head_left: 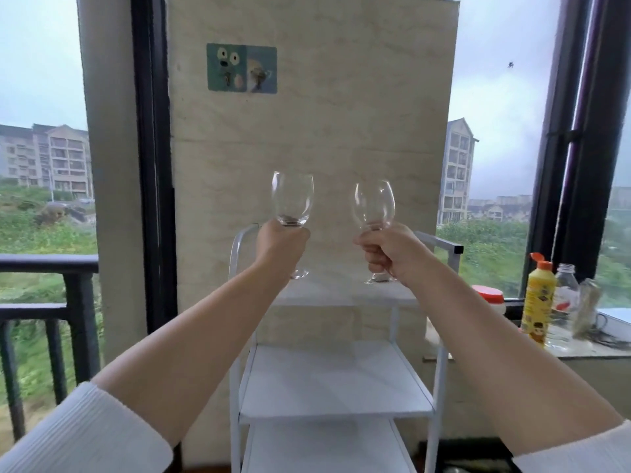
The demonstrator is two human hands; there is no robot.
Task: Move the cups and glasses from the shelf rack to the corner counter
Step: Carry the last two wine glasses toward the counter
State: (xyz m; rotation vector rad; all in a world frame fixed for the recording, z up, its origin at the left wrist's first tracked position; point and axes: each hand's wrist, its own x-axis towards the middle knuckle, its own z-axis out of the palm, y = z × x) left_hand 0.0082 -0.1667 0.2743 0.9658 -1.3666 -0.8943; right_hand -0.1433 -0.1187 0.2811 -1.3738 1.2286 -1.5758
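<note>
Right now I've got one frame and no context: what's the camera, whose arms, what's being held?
There is no robot. One wide-angle camera sits on a person's head and looks forward and down, so the two bare arms are that person's own. The left hand grips the stem of one empty wine glass; the right hand grips a second wine glass. Both glasses are upright, lifted above the top of a white shelf rack that stands against a tiled pillar; the shelves in view are bare. To the right, a counter by the window holds a yellow bottle, a clear bottle and a red-lidded tub.
</note>
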